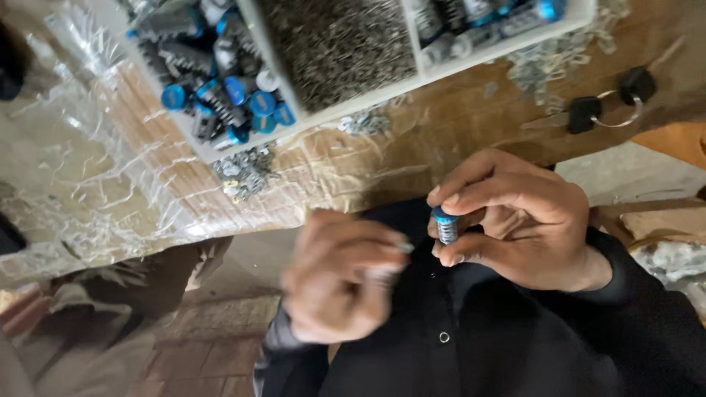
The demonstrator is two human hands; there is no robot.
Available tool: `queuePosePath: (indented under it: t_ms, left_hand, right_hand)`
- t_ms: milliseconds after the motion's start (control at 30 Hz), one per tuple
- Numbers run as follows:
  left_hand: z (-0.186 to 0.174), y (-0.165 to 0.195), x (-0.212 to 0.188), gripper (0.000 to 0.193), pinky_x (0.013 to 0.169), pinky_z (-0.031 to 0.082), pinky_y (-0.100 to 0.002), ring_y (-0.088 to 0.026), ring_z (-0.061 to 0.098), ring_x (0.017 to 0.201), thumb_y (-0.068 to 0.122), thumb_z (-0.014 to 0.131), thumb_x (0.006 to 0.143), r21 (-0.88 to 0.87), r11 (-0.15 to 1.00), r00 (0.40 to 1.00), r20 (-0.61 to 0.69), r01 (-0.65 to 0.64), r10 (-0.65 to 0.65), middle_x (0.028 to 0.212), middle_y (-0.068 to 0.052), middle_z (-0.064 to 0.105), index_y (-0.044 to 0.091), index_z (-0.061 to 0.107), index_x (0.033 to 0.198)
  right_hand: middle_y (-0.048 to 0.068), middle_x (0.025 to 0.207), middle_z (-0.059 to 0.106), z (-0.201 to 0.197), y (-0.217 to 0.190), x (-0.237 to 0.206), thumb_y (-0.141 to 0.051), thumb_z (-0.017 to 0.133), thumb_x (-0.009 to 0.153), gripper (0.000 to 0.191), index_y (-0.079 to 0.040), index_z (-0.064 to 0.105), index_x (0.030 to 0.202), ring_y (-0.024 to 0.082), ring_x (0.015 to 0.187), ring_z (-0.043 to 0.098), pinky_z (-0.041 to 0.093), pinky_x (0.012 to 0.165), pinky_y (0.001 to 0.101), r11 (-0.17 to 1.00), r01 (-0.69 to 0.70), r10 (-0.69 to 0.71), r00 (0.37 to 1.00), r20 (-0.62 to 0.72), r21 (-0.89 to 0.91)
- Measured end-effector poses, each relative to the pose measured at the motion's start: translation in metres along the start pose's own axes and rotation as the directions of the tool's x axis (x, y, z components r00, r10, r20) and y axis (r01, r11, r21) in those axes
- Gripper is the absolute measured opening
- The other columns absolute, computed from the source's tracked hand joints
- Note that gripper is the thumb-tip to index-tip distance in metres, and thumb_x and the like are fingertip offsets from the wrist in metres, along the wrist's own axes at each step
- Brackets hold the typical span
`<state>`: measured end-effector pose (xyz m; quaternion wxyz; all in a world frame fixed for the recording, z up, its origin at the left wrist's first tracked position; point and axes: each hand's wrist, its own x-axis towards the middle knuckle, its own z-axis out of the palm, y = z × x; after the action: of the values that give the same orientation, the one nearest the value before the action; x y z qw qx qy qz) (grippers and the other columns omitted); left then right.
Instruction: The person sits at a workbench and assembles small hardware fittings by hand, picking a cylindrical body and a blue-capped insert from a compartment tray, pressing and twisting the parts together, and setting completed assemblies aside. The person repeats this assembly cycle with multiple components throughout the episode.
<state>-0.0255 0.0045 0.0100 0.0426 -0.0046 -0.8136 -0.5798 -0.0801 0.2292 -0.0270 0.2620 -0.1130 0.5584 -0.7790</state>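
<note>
The right hand [515, 220] pinches a small cylinder with a blue cap and a coiled spring body [446, 226] between thumb and fingertips, cap up, held over the dark lap. At its nine o'clock the left hand [342, 276] is blurred; its fingers look closed on a tiny pale part [405, 248] aimed at the cylinder, though what it is cannot be told. For a clean fit, I judge the right grip should hold firm and steady while the left brings its piece in straight, not at a slant. At twelve o'clock a white divided tray [434, 70] holds more blue-capped cylinders [228, 92] and a heap of small metal bits [338, 44]. At two o'clock black-headed keys [610, 99] lie on the wooden bench [441, 140].
</note>
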Motion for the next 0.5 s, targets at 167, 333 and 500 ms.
queuePosePath:
  t_ms: [167,333,500]
  left_hand:
    - [0.020,0.004,0.004,0.015,0.083,0.051,-0.033,-0.023,0.062,0.093,0.004,0.082,0.091,0.004,1.000,1.000,0.016,-0.015,0.015,0.101,-0.006,0.070,0.006,0.070,0.100]
    - [0.023,0.015,0.015,0.016,0.083,0.052,-0.033,-0.023,0.062,0.090,0.005,0.082,0.092,0.225,0.962,0.986,0.091,-0.156,0.139,0.101,-0.005,0.070,0.009,0.070,0.100]
    - [0.019,0.024,0.036,0.024,0.075,0.050,-0.027,-0.019,0.061,0.084,0.006,0.083,0.086,-0.142,0.958,0.914,0.362,0.249,-0.184,0.100,-0.003,0.065,0.011,0.068,0.104]
  right_hand:
    - [0.015,0.117,0.069,-0.005,-0.008,0.005,-0.010,0.092,0.076,0.039,-0.003,0.072,0.109,-0.003,0.073,0.063,0.052,0.059,0.0117,0.968,-0.021,0.027,0.999,0.022,-0.250]
    - [0.012,0.114,0.067,-0.008,-0.003,-0.001,-0.010,0.091,0.078,0.039,-0.003,0.072,0.111,0.005,0.085,0.068,0.055,0.062,0.0143,0.987,-0.019,0.017,1.000,-0.015,-0.162]
    - [0.008,0.107,0.066,-0.032,0.003,-0.010,-0.008,0.091,0.075,0.038,-0.002,0.075,0.110,0.014,0.093,0.073,0.062,0.076,0.0263,0.996,0.084,-0.080,0.986,0.146,-0.022]
